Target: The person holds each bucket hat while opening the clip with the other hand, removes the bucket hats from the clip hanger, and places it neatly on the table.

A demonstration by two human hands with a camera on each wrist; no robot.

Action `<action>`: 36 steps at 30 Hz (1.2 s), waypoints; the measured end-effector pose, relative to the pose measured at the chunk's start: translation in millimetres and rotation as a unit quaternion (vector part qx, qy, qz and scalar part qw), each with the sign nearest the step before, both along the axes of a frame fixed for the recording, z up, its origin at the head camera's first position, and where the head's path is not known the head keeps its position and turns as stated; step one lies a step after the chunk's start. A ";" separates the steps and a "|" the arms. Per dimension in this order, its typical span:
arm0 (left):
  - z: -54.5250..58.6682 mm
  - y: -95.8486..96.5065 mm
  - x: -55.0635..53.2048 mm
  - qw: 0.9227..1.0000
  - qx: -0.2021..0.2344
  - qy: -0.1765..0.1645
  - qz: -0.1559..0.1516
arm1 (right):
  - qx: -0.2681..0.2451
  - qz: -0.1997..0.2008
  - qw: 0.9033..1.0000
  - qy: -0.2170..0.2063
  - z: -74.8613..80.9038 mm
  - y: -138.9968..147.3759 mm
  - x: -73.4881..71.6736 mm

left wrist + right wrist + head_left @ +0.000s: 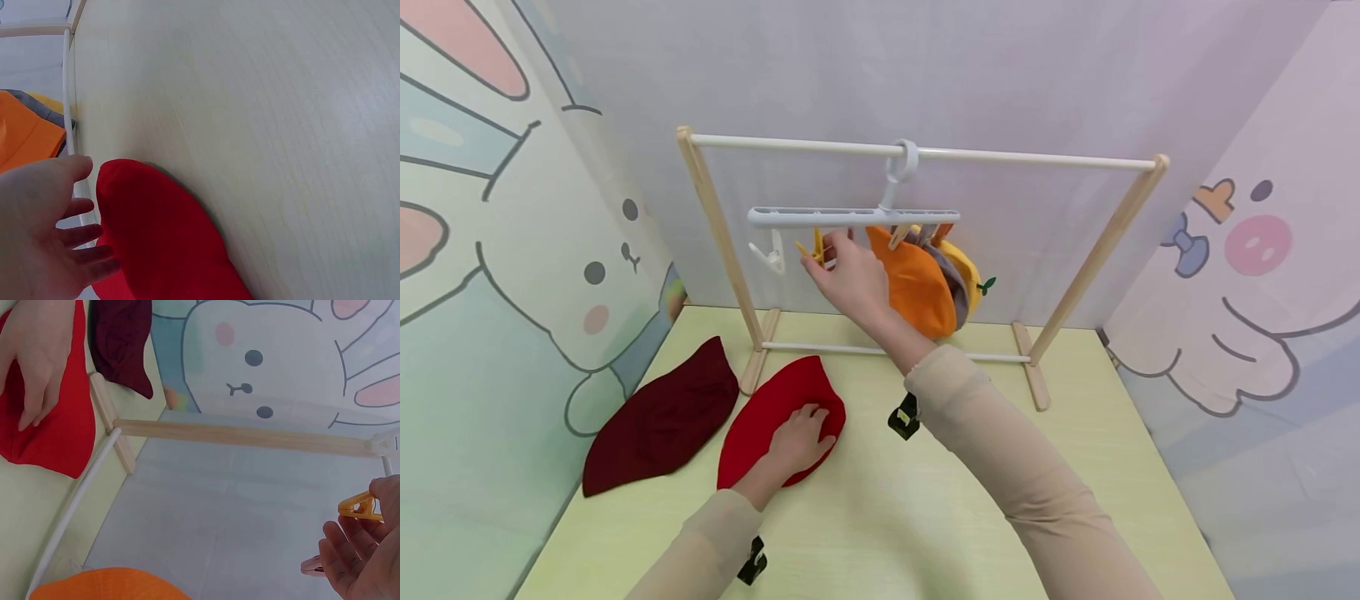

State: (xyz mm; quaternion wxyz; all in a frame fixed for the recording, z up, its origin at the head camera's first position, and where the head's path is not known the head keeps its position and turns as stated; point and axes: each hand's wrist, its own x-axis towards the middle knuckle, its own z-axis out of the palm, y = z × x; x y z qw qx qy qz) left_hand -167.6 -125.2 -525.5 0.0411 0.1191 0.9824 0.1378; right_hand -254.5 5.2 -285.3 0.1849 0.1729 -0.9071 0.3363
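Observation:
In the head view my right hand is raised under the left half of a white clip hanger. It pinches a yellow clip; the right wrist view shows the thumb on top of this clip. Lower down, a red hat lies flattened on the table, and my left hand rests over its right part with fingers loosely spread. The left wrist view has that hand's fingers at the hat's edge. An orange hat hangs from the hanger, just right of my right hand.
Behind the orange hat hang a grey hat and a yellow hat. A white clip dangles at the hanger's left end. The hanger hooks over a rack's white bar. A maroon hat lies at the table's left.

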 end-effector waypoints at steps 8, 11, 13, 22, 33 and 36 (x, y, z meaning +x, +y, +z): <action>5.2 -1.6 3.1 0.999 0.015 0.033 -0.014 | -0.010 0.020 1.000 -0.006 2.4 1.4 2.8; 8.9 -1.3 4.4 0.999 0.018 0.043 -0.019 | -0.019 0.035 0.999 -0.004 2.0 3.3 3.1; 11.2 -1.0 5.2 0.998 0.022 0.051 -0.022 | -0.022 0.044 0.999 0.000 1.4 4.6 3.1; 24.0 2.0 9.6 0.996 0.042 0.074 -0.035 | -0.028 0.065 0.997 0.008 -1.5 12.8 7.5; 40.0 3.2 11.4 0.990 0.056 0.115 -0.059 | -0.049 0.089 0.995 0.023 -10.0 22.9 6.4; 44.9 2.5 11.0 0.988 0.065 0.126 -0.063 | -0.061 0.094 0.993 0.023 -12.2 25.1 6.9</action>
